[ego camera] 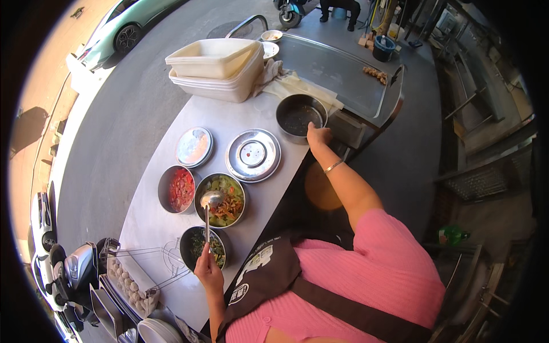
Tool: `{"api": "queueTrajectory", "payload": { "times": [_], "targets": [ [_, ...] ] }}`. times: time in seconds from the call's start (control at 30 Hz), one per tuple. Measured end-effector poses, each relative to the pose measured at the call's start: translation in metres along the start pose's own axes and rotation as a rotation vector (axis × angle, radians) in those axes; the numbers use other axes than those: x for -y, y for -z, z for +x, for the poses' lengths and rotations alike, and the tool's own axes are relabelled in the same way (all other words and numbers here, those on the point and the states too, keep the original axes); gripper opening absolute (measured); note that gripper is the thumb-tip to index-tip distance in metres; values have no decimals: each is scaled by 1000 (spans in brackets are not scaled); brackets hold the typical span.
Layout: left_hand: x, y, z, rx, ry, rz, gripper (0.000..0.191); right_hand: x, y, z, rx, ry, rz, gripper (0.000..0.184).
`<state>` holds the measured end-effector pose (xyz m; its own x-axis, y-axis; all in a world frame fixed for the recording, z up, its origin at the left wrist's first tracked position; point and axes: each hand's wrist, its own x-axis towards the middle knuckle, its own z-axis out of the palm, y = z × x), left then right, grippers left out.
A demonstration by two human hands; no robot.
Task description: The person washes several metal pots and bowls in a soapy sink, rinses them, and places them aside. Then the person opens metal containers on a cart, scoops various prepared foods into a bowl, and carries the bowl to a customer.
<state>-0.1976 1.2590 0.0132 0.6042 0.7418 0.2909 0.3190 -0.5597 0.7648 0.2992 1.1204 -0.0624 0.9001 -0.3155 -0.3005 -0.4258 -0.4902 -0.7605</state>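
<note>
My left hand (208, 269) grips the handle of a metal ladle (212, 197), whose bowl is over a round metal pot (243, 214) of green vegetables with brown and red bits. Below that handle sits a second pot (187, 262) of dark chopped greens. Beside the middle pot is a third (162, 193), with chopped red peppers. My right hand (318, 135) pinches the near rim of a wide metal pot (299, 115), which holds only a few specks and a wet sheen. Two groups of round metal lids (194, 145) (268, 156) lie between the pots.
Stacked white plastic tubs (214, 81) stand at the table's far end, beside a cloth (270, 73) and a flat metal griddle (326, 64) with food at one corner. A tray of pale balls (128, 285), wire strainers (171, 257) and white bowls (156, 332) are at lower left.
</note>
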Motion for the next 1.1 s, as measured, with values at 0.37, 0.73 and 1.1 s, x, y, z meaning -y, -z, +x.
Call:
{"api": "queueTrajectory", "payload": {
  "times": [0.37, 0.73, 1.1],
  "targets": [
    [23, 3, -23, -36, 213, -109, 31, 41, -60, -194, 751, 1057, 102, 43],
    [-19, 51, -39, -211, 565, -975, 34, 82, -269, -281, 1326, 363, -322, 9],
    [-33, 57, -40, -431, 582, -874, 36, 113, -269, -324, 1338, -55, -311, 18]
  ]
}}
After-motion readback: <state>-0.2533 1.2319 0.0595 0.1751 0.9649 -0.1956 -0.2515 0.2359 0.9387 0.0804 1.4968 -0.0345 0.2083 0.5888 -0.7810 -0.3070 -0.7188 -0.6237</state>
